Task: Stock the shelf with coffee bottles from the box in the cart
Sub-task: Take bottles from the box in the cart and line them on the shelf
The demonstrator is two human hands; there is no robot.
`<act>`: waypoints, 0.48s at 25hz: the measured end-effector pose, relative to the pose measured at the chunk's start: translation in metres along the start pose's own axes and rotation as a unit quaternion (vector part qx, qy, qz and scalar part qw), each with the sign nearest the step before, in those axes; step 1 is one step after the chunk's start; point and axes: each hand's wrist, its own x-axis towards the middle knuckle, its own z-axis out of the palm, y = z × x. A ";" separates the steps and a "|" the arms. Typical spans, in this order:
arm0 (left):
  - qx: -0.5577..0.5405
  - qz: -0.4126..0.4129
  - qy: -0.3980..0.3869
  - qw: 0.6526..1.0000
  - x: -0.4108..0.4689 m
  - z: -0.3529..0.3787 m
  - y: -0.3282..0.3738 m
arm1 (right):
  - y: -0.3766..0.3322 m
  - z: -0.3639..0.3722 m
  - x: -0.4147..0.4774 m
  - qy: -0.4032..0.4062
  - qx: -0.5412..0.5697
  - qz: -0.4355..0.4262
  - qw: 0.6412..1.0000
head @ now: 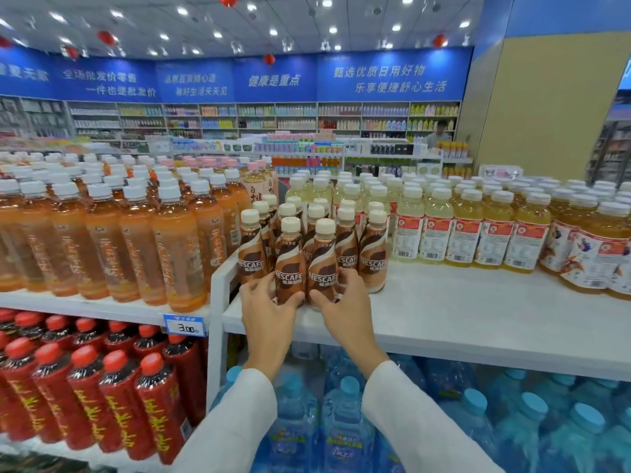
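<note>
Hands: L grip (pixel 269 310) & R grip (pixel 345 303) each clasp upright "NESCAFE" bottle (pixel 289 268) on shelf (pixel 444 308).

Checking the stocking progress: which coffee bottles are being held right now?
The two front coffee bottles: the left hand grips one, the right hand the other. The coffee bottles behind stand untouched.

Orange tea bottles (pixel 102 240) crowd the left side, above red-capped bottles (pixel 112 397) and a blue price tag (pixel 185 325) (reading 3.00). Pale yellow juice bottles (pixel 478 227) stand right; blue water jugs (pixel 341 421) sit below.
</note>
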 end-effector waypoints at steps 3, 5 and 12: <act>0.019 -0.001 0.029 0.999 0.004 0.004 -0.001 | -0.003 0.015 0.007 0.002 0.006 0.003 1.000; -0.011 -0.008 0.050 0.999 0.004 0.006 -0.002 | -0.003 0.021 0.010 0.001 0.006 0.003 1.000; 0.000 -0.009 0.070 0.997 0.011 0.011 -0.005 | -0.003 0.028 0.016 -0.007 -0.037 0.003 0.999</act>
